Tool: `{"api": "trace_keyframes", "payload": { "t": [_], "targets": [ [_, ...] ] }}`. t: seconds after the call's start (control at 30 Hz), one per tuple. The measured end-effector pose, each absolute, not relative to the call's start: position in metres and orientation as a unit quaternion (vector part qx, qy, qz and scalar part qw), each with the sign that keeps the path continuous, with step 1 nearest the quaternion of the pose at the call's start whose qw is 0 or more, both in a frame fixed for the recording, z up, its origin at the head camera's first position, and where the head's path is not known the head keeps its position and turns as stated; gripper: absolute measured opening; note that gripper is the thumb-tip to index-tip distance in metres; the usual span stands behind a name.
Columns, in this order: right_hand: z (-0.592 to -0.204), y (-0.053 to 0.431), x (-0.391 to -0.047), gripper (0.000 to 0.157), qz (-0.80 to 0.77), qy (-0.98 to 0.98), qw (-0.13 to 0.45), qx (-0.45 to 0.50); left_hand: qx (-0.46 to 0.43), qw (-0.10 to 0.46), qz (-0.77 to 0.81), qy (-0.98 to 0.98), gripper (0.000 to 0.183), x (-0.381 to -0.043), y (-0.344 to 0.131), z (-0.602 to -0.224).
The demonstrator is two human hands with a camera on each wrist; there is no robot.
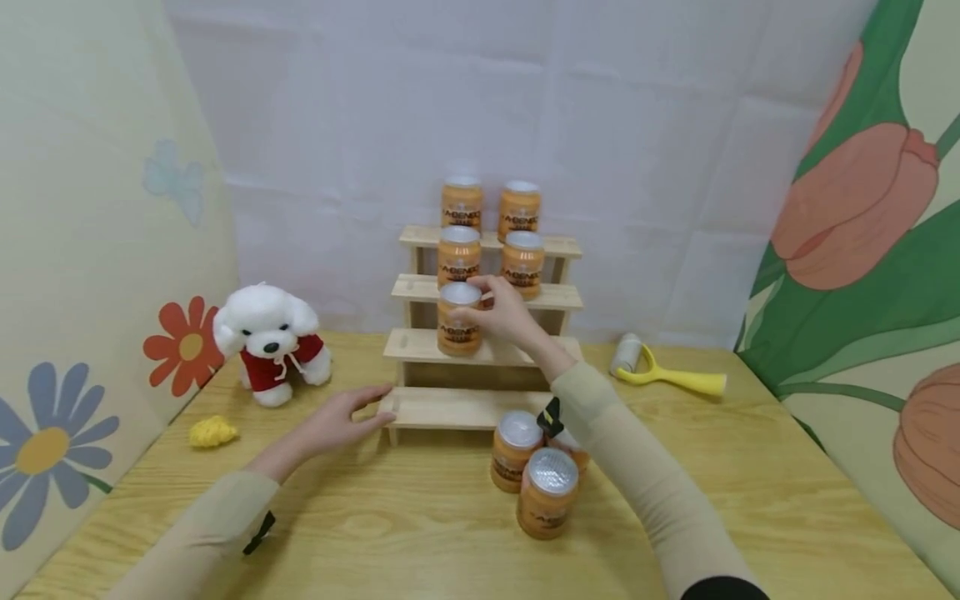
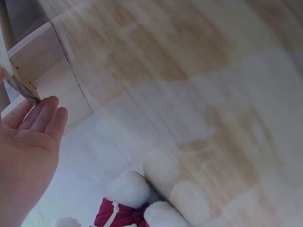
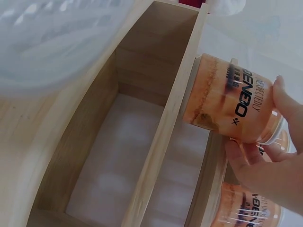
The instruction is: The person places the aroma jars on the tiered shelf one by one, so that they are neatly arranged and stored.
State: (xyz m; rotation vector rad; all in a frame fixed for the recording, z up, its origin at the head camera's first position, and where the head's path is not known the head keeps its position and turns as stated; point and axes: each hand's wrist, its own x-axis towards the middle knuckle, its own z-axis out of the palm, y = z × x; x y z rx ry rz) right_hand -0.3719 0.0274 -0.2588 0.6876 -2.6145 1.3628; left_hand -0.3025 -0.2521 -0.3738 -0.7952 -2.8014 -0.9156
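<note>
An orange can (image 1: 459,321) with a silver lid stands on the second step from the bottom of a wooden tiered rack (image 1: 450,408). My right hand (image 1: 506,312) grips its upper part with thumb and fingers, as the right wrist view shows the hand (image 3: 272,163) around the lid end of the can (image 3: 232,99). Fingertips of my left hand (image 1: 337,425) rest at the left end of the lowest step; in the left wrist view the fingers (image 2: 47,113) lie straight against the wood. Several similar cans (image 1: 522,265) stand in pairs on the two upper steps.
More orange cans (image 1: 547,496) stand on the table in front of the rack's right side, partly behind my right sleeve. A white plush dog (image 1: 273,342) in red and a yellow lump (image 1: 212,432) sit left. A yellow-handled roller (image 1: 678,379) lies right.
</note>
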Motion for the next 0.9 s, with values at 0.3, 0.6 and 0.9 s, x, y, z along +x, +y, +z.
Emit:
{"api": "trace_keyframes", "payload": {
  "t": [0.3,0.6,0.9],
  "targets": [
    [-0.259,0.026,-0.370,0.067,0.444,-0.865,0.079,0.220,-0.264,0.051,-0.292,-0.918,0.059,-0.306,-0.254,-0.372],
    [-0.256,0.044,-0.357,0.073,0.430,-0.874,0.055,0.220,-0.268,0.041,-0.298,-0.915,0.059,-0.304,-0.252,-0.373],
    [-0.262,0.081,-0.327,0.056,0.421,-0.876,0.021,0.235,-0.268,0.041,-0.291,-0.918,0.060,-0.303,-0.253,-0.374]
  ]
}}
